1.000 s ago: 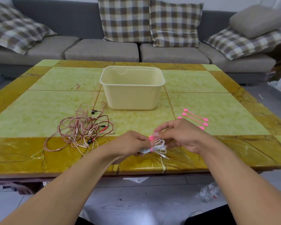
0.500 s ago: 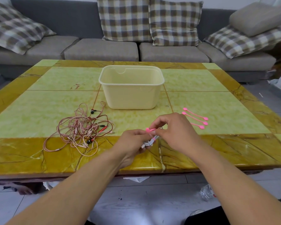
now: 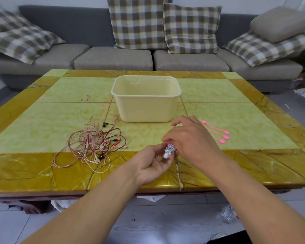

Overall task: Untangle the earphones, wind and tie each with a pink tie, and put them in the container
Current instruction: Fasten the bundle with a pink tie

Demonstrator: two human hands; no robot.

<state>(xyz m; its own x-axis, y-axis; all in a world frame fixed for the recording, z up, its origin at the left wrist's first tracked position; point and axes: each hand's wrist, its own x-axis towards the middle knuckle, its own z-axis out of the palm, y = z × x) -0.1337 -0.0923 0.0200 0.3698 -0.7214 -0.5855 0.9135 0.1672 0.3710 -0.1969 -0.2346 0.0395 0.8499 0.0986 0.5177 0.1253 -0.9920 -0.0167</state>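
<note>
White earphones [image 3: 169, 150] bundled, pinched in left grip [image 3: 152, 162] and right grip [image 3: 188, 140], above table's near edge [image 3: 113, 188]

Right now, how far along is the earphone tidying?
Done: nothing, as far as the container shows. In hand: both hands hold a wound white earphone, a pink tie going on. Left: the tangle and three spare ties.

Grey sofa [image 3: 113, 58] behind yellow-green marble desk [image 3: 42, 120], plaid cushions [image 3: 137, 23] on it, clear plastic bottle [image 3: 228, 214] on grey floor [image 3: 157, 222].
</note>
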